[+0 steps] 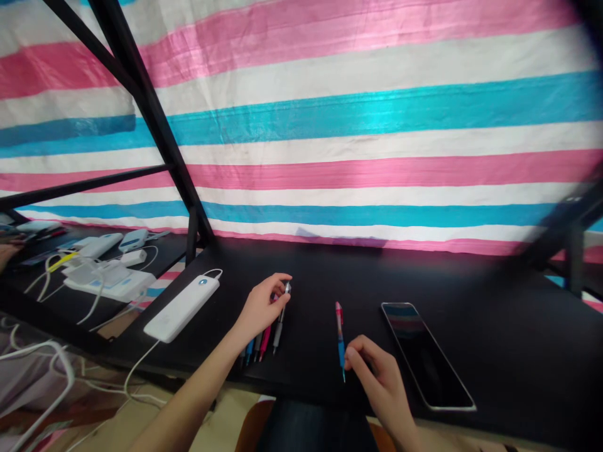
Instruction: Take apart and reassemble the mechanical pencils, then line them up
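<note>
Striped pink, white and blue sheeting hangs behind the black tabletop (471,301). Left hand (261,307), arm outstretched, pinches a grey pen (281,314) above the pen row (257,345). Right hand (379,376) curls loosely, grip holding nothing, fingertips touching the pink-blue pen (340,336); a phone (424,355) lies just right.

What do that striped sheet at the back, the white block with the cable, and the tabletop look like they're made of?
Striped sheet: probably woven plastic tarpaulin; it has a sheen and fine creases. White block: smooth matte plastic by its look, with rounded edges, likely a power bank. Tabletop: black, matte, perhaps laminated board; the material underneath cannot be told.
</note>
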### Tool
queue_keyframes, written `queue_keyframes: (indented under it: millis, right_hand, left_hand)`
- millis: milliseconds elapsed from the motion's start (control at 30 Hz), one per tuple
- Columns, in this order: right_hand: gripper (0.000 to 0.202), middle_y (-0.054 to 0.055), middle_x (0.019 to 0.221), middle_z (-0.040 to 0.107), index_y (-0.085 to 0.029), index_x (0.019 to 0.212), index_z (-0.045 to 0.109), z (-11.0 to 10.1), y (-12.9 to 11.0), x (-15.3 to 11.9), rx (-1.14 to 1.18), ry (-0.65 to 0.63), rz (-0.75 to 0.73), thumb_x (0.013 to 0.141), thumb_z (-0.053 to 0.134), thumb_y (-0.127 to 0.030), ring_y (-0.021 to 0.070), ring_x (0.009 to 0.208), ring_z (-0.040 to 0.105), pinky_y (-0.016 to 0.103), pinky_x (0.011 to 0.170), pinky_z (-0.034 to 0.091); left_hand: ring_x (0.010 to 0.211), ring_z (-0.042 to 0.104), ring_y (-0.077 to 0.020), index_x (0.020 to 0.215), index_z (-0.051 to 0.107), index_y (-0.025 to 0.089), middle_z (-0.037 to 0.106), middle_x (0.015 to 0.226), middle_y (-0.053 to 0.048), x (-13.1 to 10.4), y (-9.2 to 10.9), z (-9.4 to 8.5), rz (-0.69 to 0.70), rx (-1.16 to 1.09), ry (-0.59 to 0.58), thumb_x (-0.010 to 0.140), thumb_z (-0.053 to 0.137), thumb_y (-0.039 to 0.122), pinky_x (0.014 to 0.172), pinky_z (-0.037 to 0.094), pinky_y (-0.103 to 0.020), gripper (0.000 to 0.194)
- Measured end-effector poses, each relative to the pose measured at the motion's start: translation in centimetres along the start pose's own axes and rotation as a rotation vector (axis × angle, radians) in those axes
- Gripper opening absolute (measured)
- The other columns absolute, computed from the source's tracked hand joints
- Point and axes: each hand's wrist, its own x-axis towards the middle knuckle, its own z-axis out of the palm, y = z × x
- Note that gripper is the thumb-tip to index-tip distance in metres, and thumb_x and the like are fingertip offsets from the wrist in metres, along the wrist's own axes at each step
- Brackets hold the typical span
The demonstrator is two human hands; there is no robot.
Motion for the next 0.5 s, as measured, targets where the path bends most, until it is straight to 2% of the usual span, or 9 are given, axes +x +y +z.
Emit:
queue_keyframes:
  millis: [100, 233, 333, 433, 500]
  right_hand:
    - [0.033, -0.001, 0.067, 0.054, -0.020, 0.072, 0.058, 0.0, 0.0, 0.0, 0.006, -0.003, 0.001, 0.100, 0.053, -0.038, 0.0157, 0.064, 0.050, 0.027, 0.061, 0.037]
    - [0.034, -0.001, 0.067, 0.054, -0.020, 0.072, 0.058, -0.1, 0.2, 0.1, 0.011, -0.006, 0.004, 0.100, 0.054, -0.039, 0.0153, 0.063, 0.050, 0.027, 0.060, 0.036]
    - [0.033, -0.001, 0.067, 0.055, -0.020, 0.073, 0.059, -0.1, 0.6, 0.1, 0.041, 0.008, -0.008, 0.100, 0.054, -0.038, 0.0154, 0.063, 0.051, 0.027, 0.060, 0.037]
    - [0.032, 0.000, 0.068, 0.055, -0.020, 0.072, 0.060, -0.2, 1.2, 0.1, 0.125, 0.144, -0.049, 0.099, 0.056, -0.037, 0.0159, 0.065, 0.052, 0.027, 0.061, 0.038]
    - [0.032, 0.000, 0.069, 0.055, -0.021, 0.071, 0.059, -0.3, 1.6, 0.0, 0.189, 0.300, -0.076, 0.099, 0.057, -0.036, 0.0164, 0.067, 0.052, 0.027, 0.063, 0.039]
  left_hand:
    - [0.091, 0.065, -0.0244, 0.118, 0.066, 0.020, 0.067, 0.088, -0.004, 0.1, -0.2, 0.2, 0.045, 0.252, -0.046, 0.084, 0.057, 0.013, 0.089, 0.050, -0.041, 0.035]
    - [0.100, 0.061, -0.0287, 0.120, 0.068, 0.017, 0.069, 0.101, -0.009, -0.1, -0.1, 0.2, 0.050, 0.330, -0.065, 0.085, 0.057, 0.011, 0.096, 0.047, -0.047, 0.037]
    - [0.106, 0.058, -0.0311, 0.127, 0.065, 0.014, 0.067, 0.115, -0.014, -0.7, 0.8, 0.6, 0.061, 0.446, -0.012, 0.090, 0.050, 0.011, 0.097, 0.047, -0.050, 0.040]
    - [0.109, 0.057, -0.0304, 0.131, 0.063, 0.018, 0.065, 0.123, -0.014, -1.7, 2.2, 1.8, 0.170, 0.518, -0.005, 0.093, 0.044, 0.007, 0.094, 0.050, -0.049, 0.044]
    - [0.117, 0.056, -0.0283, 0.133, 0.062, 0.025, 0.064, 0.130, -0.010, -2.5, 3.1, 3.3, 0.334, 0.464, -0.110, 0.090, 0.045, 0.001, 0.099, 0.049, -0.048, 0.053]
